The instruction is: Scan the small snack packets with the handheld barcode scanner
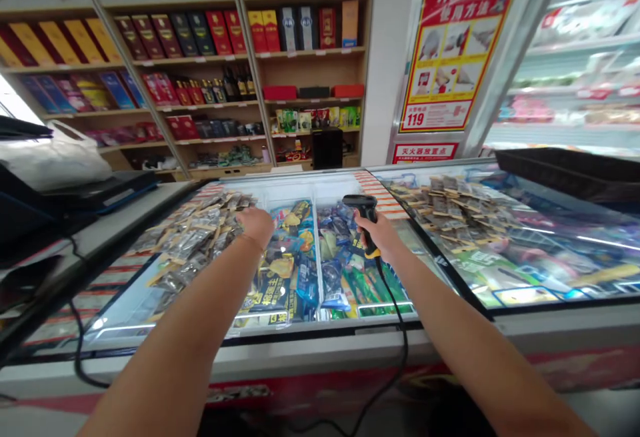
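"Two bare hands reach out over the chest freezer [300,355]. What is each one doing?"

"The right hand [379,233] grips a black handheld scanner [367,205] by its handle, fingers wrapped round it, above the bagged goods [335,275] in the middle. The left hand [256,225] has its fingers bent, at the right edge of the left pile of packets [195,240]. Whether it pinches one, I cannot tell."

"So what worries you?"

"The cord [404,343], first. It leaves the bottom of the handle, hangs over the freezer's front edge and loops low. A longer reach could draw it tight, or it could catch on that edge and tug the scanner askew."

"And on the left?"

"Those packets overlap loosely. Pulling one from underneath could set its neighbours sliding, or bring two up together."

"Would the scanner cope with that?"

"Perhaps not. Two packets lying close could confuse its reading, and shiny wrapping could throw glare back. Its head points leftward, so a small turn of the wrist could aim it at the wrong packet."

"Anything else within reach?"

"A second pile of packets [455,207], to the right of the right hand. An arm swung wide could brush it and scatter some."
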`<state>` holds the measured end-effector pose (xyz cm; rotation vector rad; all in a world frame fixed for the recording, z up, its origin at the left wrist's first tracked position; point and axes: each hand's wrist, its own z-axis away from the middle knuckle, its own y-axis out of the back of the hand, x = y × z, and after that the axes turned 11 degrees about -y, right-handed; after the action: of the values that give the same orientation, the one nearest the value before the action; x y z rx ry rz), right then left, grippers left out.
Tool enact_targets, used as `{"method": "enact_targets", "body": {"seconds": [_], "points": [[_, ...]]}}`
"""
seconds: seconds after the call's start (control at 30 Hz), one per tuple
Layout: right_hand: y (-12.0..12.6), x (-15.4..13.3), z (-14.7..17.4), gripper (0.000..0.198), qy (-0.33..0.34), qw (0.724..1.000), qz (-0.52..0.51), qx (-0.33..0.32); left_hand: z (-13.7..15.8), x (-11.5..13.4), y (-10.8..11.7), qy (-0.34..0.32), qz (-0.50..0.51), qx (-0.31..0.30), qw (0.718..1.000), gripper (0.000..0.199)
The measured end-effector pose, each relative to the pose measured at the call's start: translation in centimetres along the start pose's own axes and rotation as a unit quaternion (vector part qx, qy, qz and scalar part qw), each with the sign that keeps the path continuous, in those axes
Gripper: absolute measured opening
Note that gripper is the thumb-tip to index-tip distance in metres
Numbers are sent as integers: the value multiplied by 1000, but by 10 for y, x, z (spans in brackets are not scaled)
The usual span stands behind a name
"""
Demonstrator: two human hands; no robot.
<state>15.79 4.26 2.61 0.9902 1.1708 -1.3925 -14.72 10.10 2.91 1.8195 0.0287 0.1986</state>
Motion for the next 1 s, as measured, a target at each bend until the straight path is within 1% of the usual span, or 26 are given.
{"method": "enact_targets", "body": {"seconds": [0.1,0.2,0.27,0.33,0.4,0.47,0.57,0.63,0.67,0.73,0.77,0.83,0.9,0.93,1.0], "points": [[2,12,-2,23,2,1000,17,-15,11,-18,3,42,-87,2,995,38],[9,16,-3,24,15,999,35,-19,18,-24,4,17,-130,2,991,36],[12,16,-2,24,14,999,41,-14,22,-24,6,-1,-154,-10,988,34],[14,15,-1,24,10,999,37,-11,24,-20,7,-20,-165,-8,986,35],[14,14,1,24,7,999,30,-13,26,-13,9,-51,-158,11,986,35],[14,14,1,24,5,999,30,-14,29,1,9,-91,-142,29,985,34],[14,15,1,25,9,999,38,-15,34,30,5,-140,-114,31,983,34],[15,17,-1,27,14,999,39,-19,37,51,2,-149,-80,15,986,33],[16,19,-2,27,16,999,38,-22,37,60,0,-142,-49,1,989,32],[17,22,-5,29,18,999,39,-26,38,71,-4,-98,36,-15,994,32],[17,24,-6,29,17,999,42,-26,38,73,-7,-68,77,-1,995,32],[18,25,-7,31,16,998,49,-28,38,71,-12,-1,125,64,990,35],[17,26,-7,32,13,998,56,-33,37,65,-19,57,120,120,984,44],[17,26,-6,33,12,997,59,-37,37,61,-23,76,109,128,983,51],[16,25,-4,33,13,996,71,-45,36,57,-30,93,96,106,985,69]]}}
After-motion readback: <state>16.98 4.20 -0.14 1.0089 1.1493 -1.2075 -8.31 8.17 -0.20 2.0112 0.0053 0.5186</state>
